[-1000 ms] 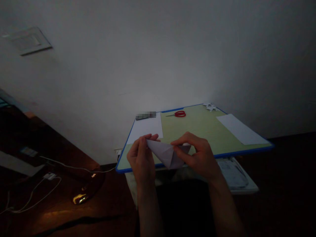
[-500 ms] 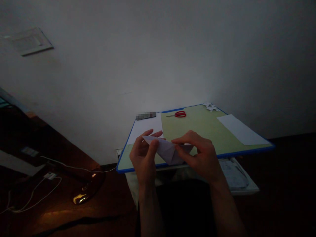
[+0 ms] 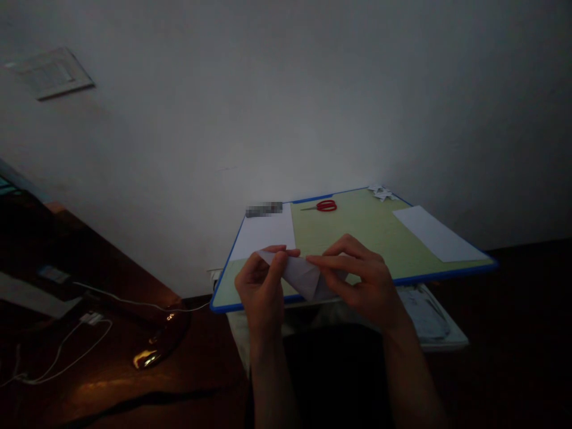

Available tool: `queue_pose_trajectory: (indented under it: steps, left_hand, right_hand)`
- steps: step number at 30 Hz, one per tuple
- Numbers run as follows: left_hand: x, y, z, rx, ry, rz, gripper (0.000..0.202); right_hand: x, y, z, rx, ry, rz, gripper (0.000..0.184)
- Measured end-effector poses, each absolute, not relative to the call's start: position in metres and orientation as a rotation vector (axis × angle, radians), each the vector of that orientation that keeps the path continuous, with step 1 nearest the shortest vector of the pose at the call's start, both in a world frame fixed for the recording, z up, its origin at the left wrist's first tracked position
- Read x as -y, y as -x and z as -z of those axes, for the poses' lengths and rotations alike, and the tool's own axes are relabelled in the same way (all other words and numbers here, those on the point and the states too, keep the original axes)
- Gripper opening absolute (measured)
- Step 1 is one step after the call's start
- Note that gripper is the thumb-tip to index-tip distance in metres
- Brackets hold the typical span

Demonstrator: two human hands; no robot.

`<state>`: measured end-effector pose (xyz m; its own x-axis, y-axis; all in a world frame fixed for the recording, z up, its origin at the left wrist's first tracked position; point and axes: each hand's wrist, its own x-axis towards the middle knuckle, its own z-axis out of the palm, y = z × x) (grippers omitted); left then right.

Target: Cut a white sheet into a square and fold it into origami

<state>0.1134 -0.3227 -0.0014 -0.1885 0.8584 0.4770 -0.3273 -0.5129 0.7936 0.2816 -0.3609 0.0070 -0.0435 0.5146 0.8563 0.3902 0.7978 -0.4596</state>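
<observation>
A folded piece of white paper [image 3: 304, 279], with several creases and pointed ends, is held up above the near edge of the table. My left hand [image 3: 263, 280] pinches its left end between thumb and fingers. On the right part of the paper, my right hand [image 3: 360, 274] has its thumb and fingers closed, with the fingertips at the upper edge near the middle. Part of the paper's right end is hidden behind the right fingers.
The pale green tabletop [image 3: 344, 232] has a blue rim. On it lie red-handled scissors [image 3: 326, 206], a white sheet [image 3: 263, 235] at left, another sheet [image 3: 438, 233] at right, small folded papers [image 3: 381, 192] and a blurred dark object [image 3: 264, 210]. A shelf [image 3: 433, 319] sits below.
My left fingers have come down and closed more around the paper's left end. My right fingertips have shifted slightly left along its upper edge, and the paper has tilted a little.
</observation>
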Motion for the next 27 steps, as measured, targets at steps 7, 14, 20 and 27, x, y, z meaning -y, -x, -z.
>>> queue_pose_trajectory:
  steps: [7, 14, 20, 27]
  left_hand:
    - [0.324, -0.104, 0.004, -0.777, -1.365, -1.824, 0.016]
    - [0.326, -0.096, 0.005, -0.784, -1.423, -1.762, 0.017]
    - [0.329, -0.103, 0.001, -0.788, -1.386, -1.79, 0.014]
    - [0.332, -0.107, -0.002, -0.821, -1.395, -1.82, 0.015]
  right_hand:
    - [0.36, -0.284, -0.004, 1.649, 0.719, -0.135, 0.039]
    - [0.357, -0.288, 0.001, 1.661, 0.692, -0.161, 0.038]
    - [0.357, -0.288, -0.001, 1.642, 0.692, -0.166, 0.039]
    - [0.357, -0.287, 0.0, 1.635, 0.7, -0.142, 0.028]
